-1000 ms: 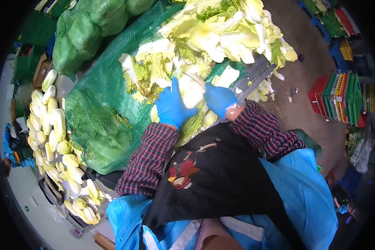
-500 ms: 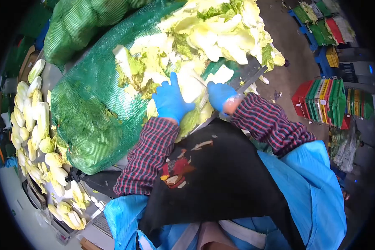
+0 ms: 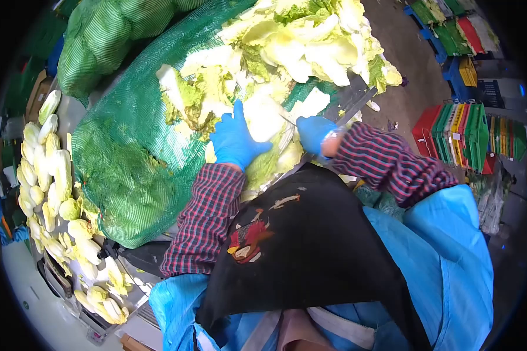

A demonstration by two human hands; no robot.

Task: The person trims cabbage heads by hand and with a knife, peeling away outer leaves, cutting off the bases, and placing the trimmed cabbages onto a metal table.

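My left hand, in a blue glove, grips a pale Chinese cabbage, its thumb and forefinger spread wide around it. My right hand, also blue-gloved, is closed on a knife. Only a thin strip of blade shows, at the cabbage's right side; the fist hides the handle. Loose cabbage leaves are heaped just beyond both hands. Beneath them and to the left spreads a green mesh sack with leafy matter showing through it.
Trimmed Chinese cabbages lie in rows on the left. Full green net sacks stand at the upper left. A metal table edge runs by my right hand. Coloured folded crates stand on the floor at the right.
My right hand has shifted slightly right and down, with the knife in it. My left hand stays at the cabbage, nearly unmoved. The view has shifted a little.
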